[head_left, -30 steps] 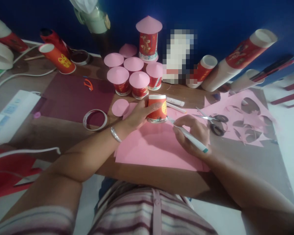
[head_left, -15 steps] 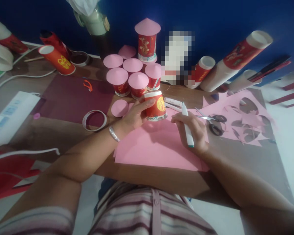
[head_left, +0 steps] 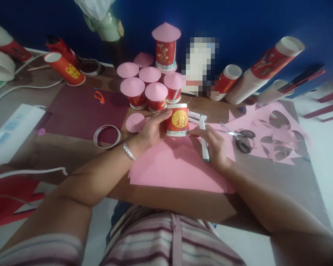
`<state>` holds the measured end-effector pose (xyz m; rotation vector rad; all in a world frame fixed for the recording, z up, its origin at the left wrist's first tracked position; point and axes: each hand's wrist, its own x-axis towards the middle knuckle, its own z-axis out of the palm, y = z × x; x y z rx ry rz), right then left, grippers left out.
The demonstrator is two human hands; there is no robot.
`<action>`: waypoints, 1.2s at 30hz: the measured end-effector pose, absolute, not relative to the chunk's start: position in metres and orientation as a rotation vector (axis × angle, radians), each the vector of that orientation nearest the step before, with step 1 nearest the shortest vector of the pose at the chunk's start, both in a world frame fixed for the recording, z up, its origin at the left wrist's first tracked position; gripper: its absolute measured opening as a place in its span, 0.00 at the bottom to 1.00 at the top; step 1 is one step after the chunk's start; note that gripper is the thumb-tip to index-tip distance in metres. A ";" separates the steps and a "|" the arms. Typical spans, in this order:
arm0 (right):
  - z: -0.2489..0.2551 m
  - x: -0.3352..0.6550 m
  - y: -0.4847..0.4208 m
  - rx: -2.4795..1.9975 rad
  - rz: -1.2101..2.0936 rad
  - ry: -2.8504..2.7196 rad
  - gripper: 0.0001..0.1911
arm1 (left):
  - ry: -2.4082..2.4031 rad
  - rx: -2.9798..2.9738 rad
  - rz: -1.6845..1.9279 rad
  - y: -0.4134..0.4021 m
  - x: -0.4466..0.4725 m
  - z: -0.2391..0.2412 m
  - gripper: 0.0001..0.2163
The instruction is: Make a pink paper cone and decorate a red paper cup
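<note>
My left hand [head_left: 152, 129] is closed round an upside-down red paper cup [head_left: 178, 119] with a gold emblem, held on a pink paper sheet [head_left: 177, 166]. My right hand [head_left: 212, 146] grips a white marker pen [head_left: 203, 140] with a green end, pointing up, and its fingertips touch the cup's lower rim. A cut pink paper circle [head_left: 135, 122] lies just left of my left hand.
Several red cups with pink cone lids [head_left: 148, 87] stand behind. A tape ring [head_left: 107, 136] lies to the left, scissors [head_left: 240, 138] and pink paper scraps [head_left: 274, 136] to the right. Stacked cup rolls [head_left: 263, 70] lean at the back right. A white box [head_left: 14, 129] and cables sit at left.
My right hand swung the marker from lying low and pointing at the cup base to pointing upward, and moved in to touch the cup. My left hand turned the cup, showing its gold emblem.
</note>
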<state>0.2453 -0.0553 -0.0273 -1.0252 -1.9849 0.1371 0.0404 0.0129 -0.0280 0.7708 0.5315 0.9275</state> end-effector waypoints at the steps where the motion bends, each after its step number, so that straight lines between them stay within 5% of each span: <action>1: -0.027 0.245 -0.055 -1.028 0.150 -1.990 0.10 | 0.522 0.769 0.911 0.013 0.041 -0.029 0.21; 15: -0.028 0.250 -0.057 -0.884 0.035 -2.129 0.16 | 0.515 0.961 0.868 0.006 0.039 -0.033 0.26; 25: -0.027 0.247 -0.053 -0.958 0.105 -1.993 0.10 | 0.504 0.872 0.927 0.013 0.041 -0.036 0.14; 36: -0.026 0.248 -0.053 -0.981 0.173 -1.993 0.06 | 0.417 0.993 0.791 0.005 0.038 -0.027 0.19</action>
